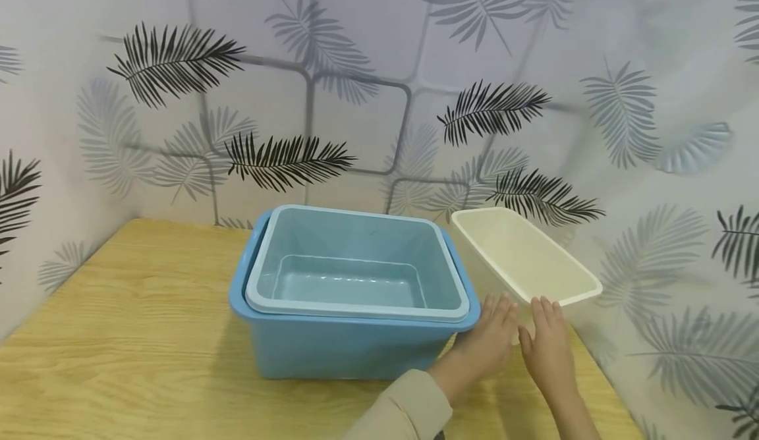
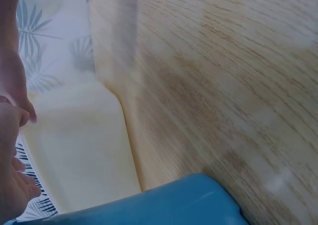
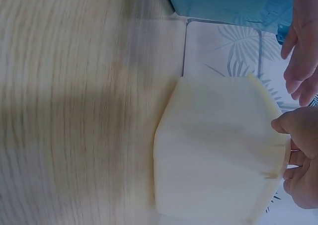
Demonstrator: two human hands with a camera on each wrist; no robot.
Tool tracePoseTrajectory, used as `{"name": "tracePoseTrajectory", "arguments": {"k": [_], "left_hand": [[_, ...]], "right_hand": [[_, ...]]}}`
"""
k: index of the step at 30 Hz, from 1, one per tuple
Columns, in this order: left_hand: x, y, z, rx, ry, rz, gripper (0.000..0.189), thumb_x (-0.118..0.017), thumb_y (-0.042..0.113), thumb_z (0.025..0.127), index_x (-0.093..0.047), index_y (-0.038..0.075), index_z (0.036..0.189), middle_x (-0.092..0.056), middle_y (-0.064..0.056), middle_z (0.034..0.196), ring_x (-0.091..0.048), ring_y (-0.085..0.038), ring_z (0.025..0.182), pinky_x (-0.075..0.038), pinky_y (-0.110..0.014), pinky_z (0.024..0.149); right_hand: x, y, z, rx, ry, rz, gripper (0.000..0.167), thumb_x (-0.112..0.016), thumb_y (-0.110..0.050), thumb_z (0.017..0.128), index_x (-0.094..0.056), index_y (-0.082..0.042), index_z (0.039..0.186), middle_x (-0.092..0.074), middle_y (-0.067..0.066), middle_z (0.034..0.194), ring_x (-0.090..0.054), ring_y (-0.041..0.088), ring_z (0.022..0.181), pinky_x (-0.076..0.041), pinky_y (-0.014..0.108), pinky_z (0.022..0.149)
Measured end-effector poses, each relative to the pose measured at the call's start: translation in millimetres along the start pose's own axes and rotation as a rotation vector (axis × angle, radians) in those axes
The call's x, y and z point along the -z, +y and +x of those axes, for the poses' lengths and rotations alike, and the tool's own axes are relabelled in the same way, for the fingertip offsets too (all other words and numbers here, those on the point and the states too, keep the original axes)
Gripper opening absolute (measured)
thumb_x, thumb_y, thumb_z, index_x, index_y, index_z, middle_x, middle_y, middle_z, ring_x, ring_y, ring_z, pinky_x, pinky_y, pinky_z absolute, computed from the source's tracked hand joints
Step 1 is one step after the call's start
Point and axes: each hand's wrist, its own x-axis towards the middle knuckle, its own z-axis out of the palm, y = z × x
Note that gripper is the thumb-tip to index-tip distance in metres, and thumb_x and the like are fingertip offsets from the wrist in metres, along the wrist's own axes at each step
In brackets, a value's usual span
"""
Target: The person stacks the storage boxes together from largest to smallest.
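A cream plastic bin (image 1: 524,249) stands on the right part of the table, against the patterned wall covering. My right hand (image 1: 548,341) grips its near rim. In the right wrist view the thumb (image 3: 281,124) lies on the outer wall and the fingers curl over the edge. Close by, my left hand (image 1: 489,334) reaches between the cream bin and the blue bin (image 1: 350,351), its fingers extended near the cream bin's side. Whether they touch it I cannot tell. A pale blue bin (image 1: 356,288) sits nested, slightly askew, inside the blue one.
The bins stand on a wood-grain table (image 1: 130,334). Leaf-patterned sheeting (image 1: 379,117) hangs behind the table and along its right side. The table's right edge runs just past the cream bin.
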Motion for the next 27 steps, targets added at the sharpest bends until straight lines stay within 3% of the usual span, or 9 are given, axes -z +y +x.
{"name": "tracePoseTrajectory", "arguments": {"k": [5, 9, 20, 27], "left_hand": [[-3.9, 0.7, 0.6, 0.057, 0.008, -0.102, 0.058, -0.047, 0.035, 0.094, -0.031, 0.011, 0.144, -0.031, -0.003, 0.151, -0.034, -0.023, 0.137, -0.034, -0.032, 0.109], [-3.8, 1.9, 1.7, 0.051, -0.001, -0.068, 0.058, -0.044, 0.037, 0.095, -0.028, 0.012, 0.146, -0.027, -0.003, 0.152, -0.032, -0.023, 0.138, -0.033, -0.032, 0.11], [2.2, 0.1, 1.9, 0.044, -0.004, -0.174, 0.057, -0.046, 0.032, 0.094, -0.028, 0.013, 0.145, -0.025, -0.002, 0.153, -0.033, -0.024, 0.138, -0.031, -0.032, 0.111], [2.0, -0.9, 4.2, 0.026, 0.028, -0.146, 0.058, -0.047, 0.034, 0.095, -0.028, 0.013, 0.145, -0.027, -0.004, 0.153, -0.032, -0.022, 0.138, -0.033, -0.032, 0.11]], "right_hand": [[3.7, -0.4, -5.9, 0.016, 0.017, 0.005, 0.048, -0.066, 0.01, 0.073, -0.047, 0.021, 0.115, -0.046, 0.042, 0.12, -0.039, 0.06, 0.114, -0.035, 0.066, 0.093], [6.4, -0.4, -10.9, 0.015, 0.02, 0.002, 0.048, -0.065, 0.01, 0.073, -0.047, 0.021, 0.115, -0.046, 0.042, 0.12, -0.038, 0.06, 0.114, -0.036, 0.066, 0.091], [17.8, -13.5, -14.5, -0.083, -0.005, -0.048, 0.042, -0.063, 0.008, 0.076, -0.048, 0.021, 0.112, -0.047, 0.042, 0.118, -0.04, 0.061, 0.112, -0.038, 0.065, 0.088], [16.5, -22.4, -6.0, -0.019, 0.017, -0.148, 0.04, -0.063, 0.007, 0.073, -0.051, 0.022, 0.108, -0.052, 0.042, 0.111, -0.048, 0.06, 0.106, -0.039, 0.064, 0.09]]}}
